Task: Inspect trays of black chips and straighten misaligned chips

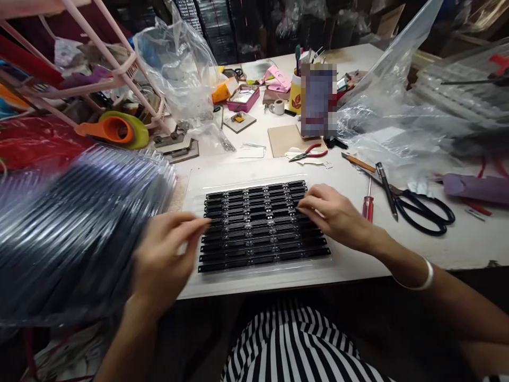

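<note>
A clear plastic tray (pixel 318 265) lies on the white table in front of me, with several long black slotted strips (pixel 264 254) in rows in it. My left hand (pixel 169 254), somewhat blurred, has thumb and forefinger pinched at the left end of a strip near the middle rows. On the opposite side, my right hand (pixel 338 215) pinches at the right end of the rows, its fingertips over the strips. Both hands appear to grip the ends of one black strip, partly hidden by the fingers.
A tall stack of filled clear trays (pixel 79 233) stands close on the left. Toward the right lie a red screwdriver (pixel 368 208), a pen (pixel 386 191) and black-handled scissors (pixel 425 212). Red-handled pliers (pixel 310 154) rest beyond the tray. Plastic bags (pixel 397 127) crowd the far right.
</note>
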Demonstrator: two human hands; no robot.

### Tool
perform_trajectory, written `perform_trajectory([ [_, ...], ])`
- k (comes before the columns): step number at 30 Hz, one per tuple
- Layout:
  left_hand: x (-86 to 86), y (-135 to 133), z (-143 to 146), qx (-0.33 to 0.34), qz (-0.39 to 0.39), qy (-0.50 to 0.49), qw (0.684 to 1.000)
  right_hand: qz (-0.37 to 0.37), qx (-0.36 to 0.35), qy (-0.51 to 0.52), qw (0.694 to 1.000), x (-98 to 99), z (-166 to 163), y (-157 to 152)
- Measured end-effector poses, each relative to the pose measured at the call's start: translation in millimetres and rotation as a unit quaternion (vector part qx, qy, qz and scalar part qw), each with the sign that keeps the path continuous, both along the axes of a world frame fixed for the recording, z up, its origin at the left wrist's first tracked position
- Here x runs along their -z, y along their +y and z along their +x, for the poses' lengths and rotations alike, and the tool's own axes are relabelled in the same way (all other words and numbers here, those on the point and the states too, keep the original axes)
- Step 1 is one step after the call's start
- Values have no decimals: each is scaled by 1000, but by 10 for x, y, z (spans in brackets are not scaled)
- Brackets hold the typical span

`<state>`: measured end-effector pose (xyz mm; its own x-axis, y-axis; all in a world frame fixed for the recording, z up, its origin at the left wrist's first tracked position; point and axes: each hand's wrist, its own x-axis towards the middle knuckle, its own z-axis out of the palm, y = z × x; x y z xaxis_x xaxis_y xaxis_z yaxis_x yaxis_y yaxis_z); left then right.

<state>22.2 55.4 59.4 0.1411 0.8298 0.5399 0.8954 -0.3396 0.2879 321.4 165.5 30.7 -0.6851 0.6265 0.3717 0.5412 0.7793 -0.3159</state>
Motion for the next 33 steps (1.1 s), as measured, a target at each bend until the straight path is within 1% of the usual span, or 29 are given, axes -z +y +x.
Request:
perform_trajectory([
  [2,173,236,175,68,-18,50,996,11,-28,-59,998,-5,-206,73],
  [3,251,351,250,80,-13,72,994,19,-33,-85,996,7,-277,103],
  [5,369,531,355,87,-29,116,989,26,-37,-128,991,44,-358,147],
  [8,448,644,412,86,-56,160,982,16,-41,-154,987,104,-373,183],
  [12,473,645,430,97,-79,184,975,7,-58,-142,988,160,-343,201],
  [17,467,649,466,95,-87,211,969,34,-64,-130,989,186,-324,187],
  [20,429,669,461,101,-102,183,973,27,-70,-93,993,187,-305,199],
  [23,393,729,437,88,-91,164,978,44,-41,-70,996,195,-293,240],
  [26,390,810,419,78,-73,192,976,72,-14,-87,994,222,-294,282],
  [30,432,863,433,94,-92,226,965,69,-14,-121,990,276,-323,290],
  [33,461,863,463,89,-88,247,961,74,-16,-138,988,291,-361,273],
])
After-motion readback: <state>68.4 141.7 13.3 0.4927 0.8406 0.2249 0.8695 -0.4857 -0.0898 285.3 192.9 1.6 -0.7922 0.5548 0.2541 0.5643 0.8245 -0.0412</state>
